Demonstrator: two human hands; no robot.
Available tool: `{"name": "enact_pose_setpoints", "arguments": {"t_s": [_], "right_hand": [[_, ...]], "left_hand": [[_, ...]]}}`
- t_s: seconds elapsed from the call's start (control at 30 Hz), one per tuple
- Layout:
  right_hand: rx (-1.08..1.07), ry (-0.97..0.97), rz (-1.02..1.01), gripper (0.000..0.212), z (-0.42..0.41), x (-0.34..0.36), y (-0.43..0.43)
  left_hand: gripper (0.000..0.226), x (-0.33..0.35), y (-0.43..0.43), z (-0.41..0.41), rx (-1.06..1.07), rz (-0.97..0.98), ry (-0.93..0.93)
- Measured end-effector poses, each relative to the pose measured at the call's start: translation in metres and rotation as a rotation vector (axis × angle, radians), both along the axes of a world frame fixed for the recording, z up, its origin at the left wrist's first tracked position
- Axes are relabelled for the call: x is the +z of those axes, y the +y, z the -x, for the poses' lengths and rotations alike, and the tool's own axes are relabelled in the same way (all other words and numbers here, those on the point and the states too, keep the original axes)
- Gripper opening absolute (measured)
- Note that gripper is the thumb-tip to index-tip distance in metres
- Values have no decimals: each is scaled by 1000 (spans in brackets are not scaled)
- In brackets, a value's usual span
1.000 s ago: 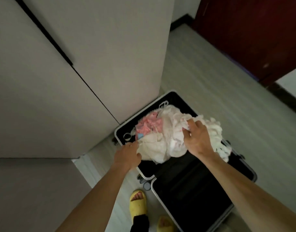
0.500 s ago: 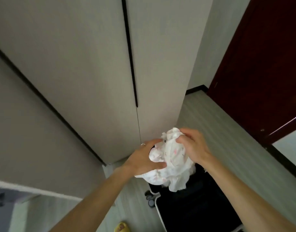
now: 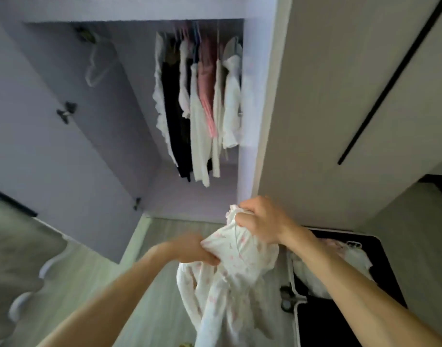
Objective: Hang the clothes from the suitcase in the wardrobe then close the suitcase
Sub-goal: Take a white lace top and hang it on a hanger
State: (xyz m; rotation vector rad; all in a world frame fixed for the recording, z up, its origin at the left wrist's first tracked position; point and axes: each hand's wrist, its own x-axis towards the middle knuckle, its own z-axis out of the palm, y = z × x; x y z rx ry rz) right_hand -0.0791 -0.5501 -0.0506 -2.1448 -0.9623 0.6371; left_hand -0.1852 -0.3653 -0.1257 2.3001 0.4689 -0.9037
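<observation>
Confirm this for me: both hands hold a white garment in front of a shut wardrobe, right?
Not quite: the head view shows the wardrobe open, with clothes hanging inside. The left hand and right hand do hold the white garment.

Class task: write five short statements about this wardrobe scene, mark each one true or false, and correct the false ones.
1. The left hand and right hand both grip the white garment. True.
2. The wardrobe is shut. False: its door is open.
3. The suitcase is closed. False: it lies open on the floor with clothes in it.
4. A bare white hanger hangs at the left inside the wardrobe. True.
5. The hanging clothes are all black. False: most are white, with some pink and black.
</observation>
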Motion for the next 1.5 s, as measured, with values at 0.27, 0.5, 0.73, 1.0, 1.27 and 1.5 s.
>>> {"name": "enact_pose_setpoints", "arguments": {"t_s": [0.27, 0.5, 0.73, 1.0, 1.27, 1.5], "right_hand": [[-14, -350, 180, 45, 42, -6, 149], [-94, 60, 15, 44, 66, 27, 245], [-330, 677, -312, 14, 53, 52, 319], [-462, 901, -376, 13, 0, 56, 351], [-681, 954, -444, 10, -69, 40, 367], [-723, 1189, -648, 8, -90, 59, 388]], "left_hand": [[32, 21, 156, 102, 326, -238, -296], [32, 27, 226, 119, 536, -357, -626], [45, 60, 211, 97, 770, 1, -1101], [15, 50, 263, 43, 799, -208, -727], [30, 88, 321, -12, 538, -506, -612], [35, 101, 337, -33, 724, -601, -768]]}}
